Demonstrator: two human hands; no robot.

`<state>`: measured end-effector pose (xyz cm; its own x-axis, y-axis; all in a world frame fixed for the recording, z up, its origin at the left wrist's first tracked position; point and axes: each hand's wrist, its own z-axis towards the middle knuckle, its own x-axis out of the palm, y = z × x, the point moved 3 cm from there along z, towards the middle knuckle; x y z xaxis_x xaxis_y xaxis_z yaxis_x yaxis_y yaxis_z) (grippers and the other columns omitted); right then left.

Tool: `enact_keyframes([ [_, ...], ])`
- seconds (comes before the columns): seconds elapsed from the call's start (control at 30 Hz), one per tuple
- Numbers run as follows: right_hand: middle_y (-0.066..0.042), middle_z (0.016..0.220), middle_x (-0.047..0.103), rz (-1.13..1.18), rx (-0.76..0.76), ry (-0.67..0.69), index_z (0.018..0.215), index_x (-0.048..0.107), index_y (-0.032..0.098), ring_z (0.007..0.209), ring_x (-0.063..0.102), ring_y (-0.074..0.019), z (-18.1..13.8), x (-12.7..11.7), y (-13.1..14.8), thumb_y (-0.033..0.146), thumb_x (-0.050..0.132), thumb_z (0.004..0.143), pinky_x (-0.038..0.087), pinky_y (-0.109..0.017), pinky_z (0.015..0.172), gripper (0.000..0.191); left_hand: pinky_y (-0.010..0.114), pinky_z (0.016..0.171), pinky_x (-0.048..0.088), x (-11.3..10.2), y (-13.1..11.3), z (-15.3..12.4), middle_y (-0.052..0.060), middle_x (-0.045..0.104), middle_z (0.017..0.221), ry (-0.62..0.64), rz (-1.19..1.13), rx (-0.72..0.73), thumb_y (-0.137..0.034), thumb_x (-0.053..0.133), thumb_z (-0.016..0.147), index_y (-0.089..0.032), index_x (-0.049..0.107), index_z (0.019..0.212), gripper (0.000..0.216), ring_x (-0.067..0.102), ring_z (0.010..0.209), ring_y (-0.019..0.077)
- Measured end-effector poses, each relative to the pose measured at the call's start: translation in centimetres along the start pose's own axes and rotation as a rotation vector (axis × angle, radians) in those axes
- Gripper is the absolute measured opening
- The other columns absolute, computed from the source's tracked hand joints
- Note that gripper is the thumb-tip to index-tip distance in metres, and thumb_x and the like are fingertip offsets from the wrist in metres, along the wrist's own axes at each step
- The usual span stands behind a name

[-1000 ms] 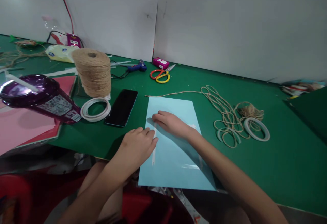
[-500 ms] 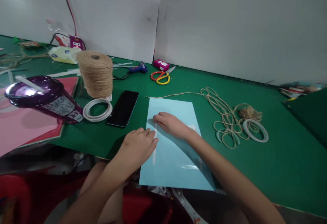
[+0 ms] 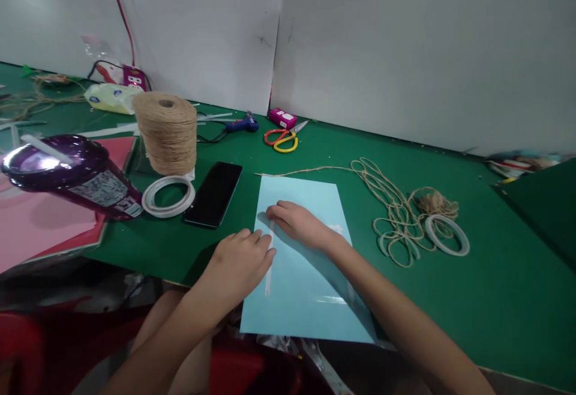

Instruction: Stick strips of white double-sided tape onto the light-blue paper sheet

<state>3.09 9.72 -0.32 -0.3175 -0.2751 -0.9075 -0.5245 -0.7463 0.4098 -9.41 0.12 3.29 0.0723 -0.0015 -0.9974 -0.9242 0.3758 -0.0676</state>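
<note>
A light blue sheet [image 3: 310, 299] lies on the table in front of me, its near end overhanging the edge. Along its left side runs a thin white tape strip [image 3: 269, 281]. My right hand [image 3: 297, 224] has its fingers closed and pressed down at the strip's upper end. Just below and to the left, my left hand [image 3: 240, 260] rests with curled fingers touching the strip and the sheet's left edge; anything under those fingertips is hidden. A short pale mark [image 3: 336, 228] shows on the sheet, partly behind my right wrist.
Left of the sheet are a black phone [image 3: 215, 194], a white tape roll [image 3: 168, 195], a twine spool [image 3: 165, 134] and a tilted purple cup [image 3: 90, 176]. Scissors [image 3: 285, 138] and a blue glue gun [image 3: 243, 123] lie behind. Loose twine [image 3: 387, 203] and another tape roll [image 3: 447, 235] are right.
The whole view has shifted slightly, so things sit a little lower and farther left. Both hands keep about the same place on the blue sheet.
</note>
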Motion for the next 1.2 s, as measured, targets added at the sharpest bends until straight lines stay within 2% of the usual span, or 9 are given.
enact_keyframes([
  [0.57,-0.004,0.084,0.055,-0.006,0.050,0.013,0.092,0.055,0.018,0.076,0.046,-0.0141,0.42,0.04,0.23,0.013,0.040,0.088,0.032,-0.024,0.065,0.016,0.031,0.067,0.045,-0.21,-0.33,-0.01,0.005,0.067,0.087,0.029,-0.028,-0.026,-0.028,0.034,0.093,-0.018,0.062,0.096,0.030,0.060,0.083,0.0211],
  [0.73,-0.003,0.082,0.054,-0.013,0.029,-0.008,0.088,0.054,0.019,0.075,0.045,-0.0146,0.15,0.43,-0.13,0.015,0.040,0.089,0.032,-0.025,0.066,0.014,0.029,0.067,0.044,0.15,-0.21,-0.10,0.005,0.067,0.087,0.002,-0.011,-0.010,-0.029,0.033,0.094,-0.019,0.061,0.099,0.031,0.059,0.080,0.0185],
  [0.93,-0.006,0.094,0.059,0.086,0.027,-0.038,0.100,0.051,0.018,0.084,0.049,-0.0158,-0.17,0.30,-0.32,0.014,0.041,0.088,0.035,-0.026,0.071,0.016,0.028,0.067,0.044,0.17,0.08,-0.22,0.004,0.067,0.089,-0.001,-0.019,-0.002,-0.029,0.032,0.094,-0.020,0.060,0.101,0.031,0.058,0.082,0.0178],
  [1.2,-0.005,0.085,0.056,0.053,0.031,-0.010,0.091,0.054,0.018,0.079,0.048,-0.0152,-0.09,-0.19,0.20,0.013,0.039,0.088,0.036,-0.025,0.069,0.016,0.028,0.068,0.043,0.34,0.08,-0.26,0.004,0.067,0.091,0.000,-0.033,-0.006,-0.031,0.033,0.094,-0.020,0.060,0.099,0.030,0.058,0.083,0.0185],
])
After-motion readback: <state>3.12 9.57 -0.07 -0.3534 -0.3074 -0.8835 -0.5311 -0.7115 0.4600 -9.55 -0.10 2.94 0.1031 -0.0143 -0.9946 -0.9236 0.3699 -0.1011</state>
